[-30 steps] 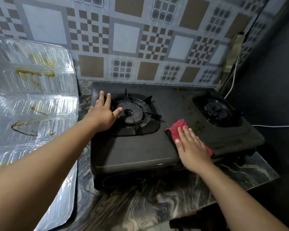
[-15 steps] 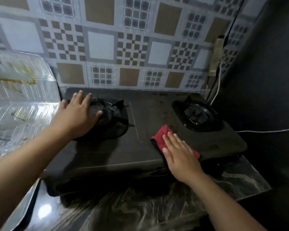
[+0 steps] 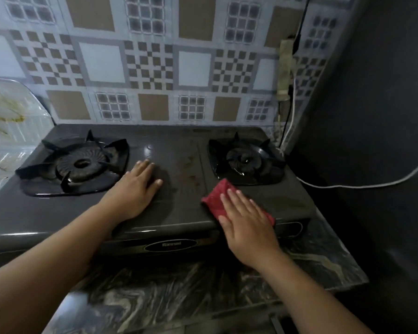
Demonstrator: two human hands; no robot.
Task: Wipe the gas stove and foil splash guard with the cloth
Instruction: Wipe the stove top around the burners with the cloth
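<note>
Right hand (image 3: 247,221) flat, pressing red cloth (image 3: 218,198) at stove (image 3: 179,213) front, 5 o'clock; left hand (image 3: 134,189) open, grasping nothing, likely bracing stove centre; foil guard (image 3: 7,131) at 9 o'clock looks stained.

The dark two-burner gas stove (image 3: 179,208) sits on the marbled stone desk (image 3: 203,297), against the patterned tiled wall (image 3: 155,68). The crinkled foil splash guard (image 3: 7,131) stands at its left. The red cloth (image 3: 219,201) lies on the stovetop before the right burner (image 3: 245,161).
</note>
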